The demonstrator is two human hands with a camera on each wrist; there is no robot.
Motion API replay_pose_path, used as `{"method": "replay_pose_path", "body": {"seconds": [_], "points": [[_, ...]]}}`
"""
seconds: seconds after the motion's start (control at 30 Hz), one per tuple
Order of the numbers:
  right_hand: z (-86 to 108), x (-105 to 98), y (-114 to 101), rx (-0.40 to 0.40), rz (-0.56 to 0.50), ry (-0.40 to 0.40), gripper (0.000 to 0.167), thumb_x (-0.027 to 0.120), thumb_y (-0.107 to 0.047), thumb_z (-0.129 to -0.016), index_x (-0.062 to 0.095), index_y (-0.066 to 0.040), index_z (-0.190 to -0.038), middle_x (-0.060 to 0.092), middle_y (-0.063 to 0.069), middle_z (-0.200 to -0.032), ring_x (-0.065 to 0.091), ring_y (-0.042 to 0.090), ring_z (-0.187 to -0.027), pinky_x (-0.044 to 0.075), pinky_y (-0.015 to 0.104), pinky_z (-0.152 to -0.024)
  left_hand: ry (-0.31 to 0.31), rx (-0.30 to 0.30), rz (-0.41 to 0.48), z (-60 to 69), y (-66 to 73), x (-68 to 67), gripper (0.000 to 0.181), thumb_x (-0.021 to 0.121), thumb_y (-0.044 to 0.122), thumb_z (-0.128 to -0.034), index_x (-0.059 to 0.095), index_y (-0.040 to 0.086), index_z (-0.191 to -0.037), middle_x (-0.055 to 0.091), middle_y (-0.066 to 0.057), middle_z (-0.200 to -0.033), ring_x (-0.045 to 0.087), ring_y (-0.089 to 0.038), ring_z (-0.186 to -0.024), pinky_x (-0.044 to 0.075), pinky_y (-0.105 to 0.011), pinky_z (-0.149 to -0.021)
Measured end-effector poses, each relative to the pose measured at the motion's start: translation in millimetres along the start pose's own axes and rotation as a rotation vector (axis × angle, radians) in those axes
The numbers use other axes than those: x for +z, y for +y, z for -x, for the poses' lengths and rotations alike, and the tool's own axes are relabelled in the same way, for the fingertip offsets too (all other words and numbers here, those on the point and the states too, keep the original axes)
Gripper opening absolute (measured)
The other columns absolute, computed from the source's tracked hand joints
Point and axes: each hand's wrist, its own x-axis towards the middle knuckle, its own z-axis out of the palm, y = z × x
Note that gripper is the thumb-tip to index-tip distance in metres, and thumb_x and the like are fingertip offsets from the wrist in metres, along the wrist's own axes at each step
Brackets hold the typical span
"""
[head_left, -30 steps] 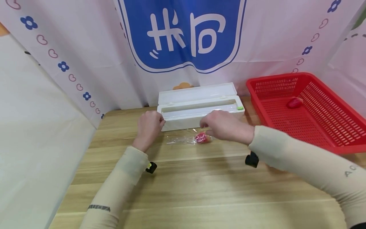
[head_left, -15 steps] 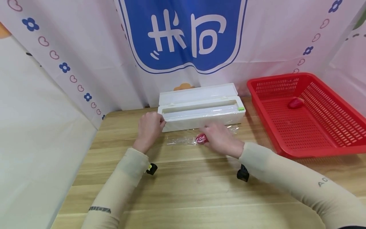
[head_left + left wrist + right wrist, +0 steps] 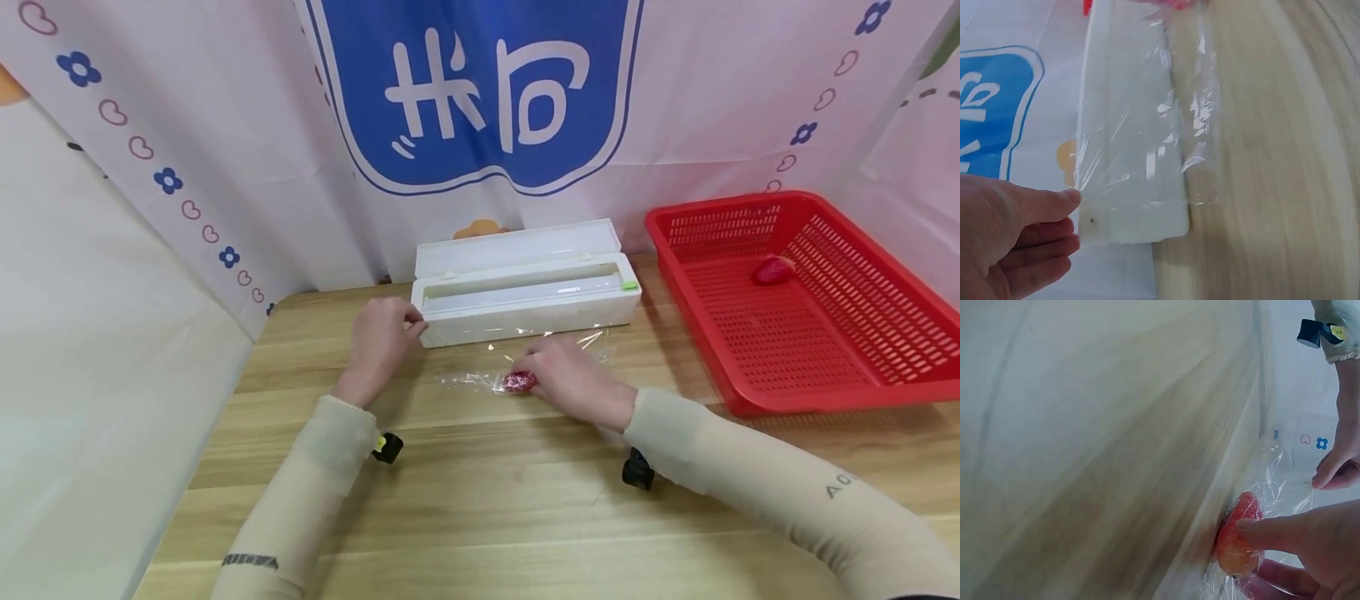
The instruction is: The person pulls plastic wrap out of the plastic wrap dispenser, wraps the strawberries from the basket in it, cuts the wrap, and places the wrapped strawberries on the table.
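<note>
Right hand [image 3: 570,375] held fruit [image 3: 519,382] between thumb and curled fingers, film [image 3: 1200,119] about it, in front of box [image 3: 536,318]. Left hand [image 3: 381,340] pinched film edge at box's left end. Steady tension, light squeeze judged best against wrinkles

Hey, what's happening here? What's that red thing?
A person is holding a small red, fruit-like thing in their right hand, with shiny clear film around it. Their left hand seems to pinch the film's edge by the corner of a long white box. The box's lid is open, and a roll lies inside. Another red thing sits in the red basket.
</note>
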Motion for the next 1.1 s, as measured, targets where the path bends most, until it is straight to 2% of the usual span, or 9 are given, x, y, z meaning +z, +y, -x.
{"method": "replay_pose_path", "body": {"seconds": [0.13,0.2,0.3,0.43,0.57,0.73,0.87,1.1], "points": [[5.1,1,-2,0.009,-0.015,-0.005,0.028,0.081,-0.011,-0.079,0.077,-0.020,-0.105,0.066,0.000,-0.094,0.061,0.016,-0.081,0.055,0.033,-0.073,-0.010,-0.016,0.049,2.6,-2.9,-6.2,0.011,0.075,0.014,-0.0859,0.077,0.005,-0.092,0.077,-0.012,-0.096,0.072,-0.030,-0.089,0.058,-0.043,-0.082],[8.5,1,-3,0.032,-0.041,-0.021,0.029,0.081,-0.011,-0.080,0.076,-0.020,-0.107,0.066,0.000,-0.096,0.062,0.016,-0.085,0.055,0.033,-0.076,-0.002,-0.006,0.053,5.6,-1.1,-9.3,0.012,0.075,0.014,-0.0859,0.077,0.005,-0.093,0.077,-0.013,-0.097,0.072,-0.029,-0.088,0.059,-0.043,-0.082],[13.7,0,-5,0.059,-0.091,-0.046,0.033,0.081,-0.011,-0.079,0.075,-0.018,-0.110,0.069,0.000,-0.099,0.064,0.017,-0.091,0.056,0.034,-0.083,0.022,0.058,0.052,12.3,6.5,-12.1,0.010,0.076,0.015,-0.0852,0.077,0.007,-0.091,0.077,-0.011,-0.095,0.073,-0.026,-0.086,0.059,-0.040,-0.079],[19.0,0,-7,0.054,-0.123,-0.039,0.036,0.081,-0.010,-0.079,0.073,-0.014,-0.114,0.071,0.003,-0.104,0.066,0.019,-0.095,0.056,0.037,-0.089,0.025,0.197,0.069,26.0,24.7,-10.8,0.008,0.078,0.015,-0.0839,0.078,0.009,-0.088,0.077,-0.007,-0.091,0.073,-0.022,-0.082,0.060,-0.036,-0.074],[24.5,0,-9,0.032,-0.135,0.005,0.038,0.083,-0.013,-0.078,0.069,-0.009,-0.114,0.072,0.005,-0.105,0.067,0.021,-0.096,0.057,0.038,-0.089,-0.032,0.324,0.093,41.4,46.3,-3.4,0.009,0.079,0.015,-0.0829,0.078,0.011,-0.091,0.076,-0.003,-0.091,0.072,-0.019,-0.082,0.061,-0.031,-0.074],[33.6,0,-10,0.031,-0.178,0.016,0.032,0.084,-0.016,-0.077,0.066,-0.012,-0.103,0.070,-0.001,-0.096,0.065,0.013,-0.087,0.057,0.030,-0.079,-0.133,0.445,0.116,59.6,68.7,8.9,0.015,0.080,0.018,-0.0818,0.077,0.011,-0.095,0.076,-0.001,-0.095,0.072,-0.015,-0.086,0.060,-0.027,-0.080],[40.2,-2,-11,0.015,-0.206,0.017,0.024,0.083,-0.020,-0.078,0.068,-0.015,-0.096,0.071,-0.005,-0.090,0.065,0.010,-0.082,0.057,0.027,-0.075,-0.194,0.489,0.131,70.6,79.5,17.9,0.017,0.081,0.018,-0.0810,0.077,0.013,-0.097,0.075,0.000,-0.097,0.070,-0.013,-0.091,0.059,-0.026,-0.084],[47.4,-4,-13,0.045,-0.315,-0.059,0.022,0.081,-0.022,-0.082,0.073,-0.018,-0.102,0.073,-0.007,-0.098,0.067,0.009,-0.090,0.057,0.025,-0.081,-0.272,0.537,0.177,80.7,86.2,31.6,0.019,0.082,0.020,-0.0803,0.077,0.014,-0.098,0.074,0.001,-0.096,0.070,-0.011,-0.088,0.058,-0.019,-0.081]]}}
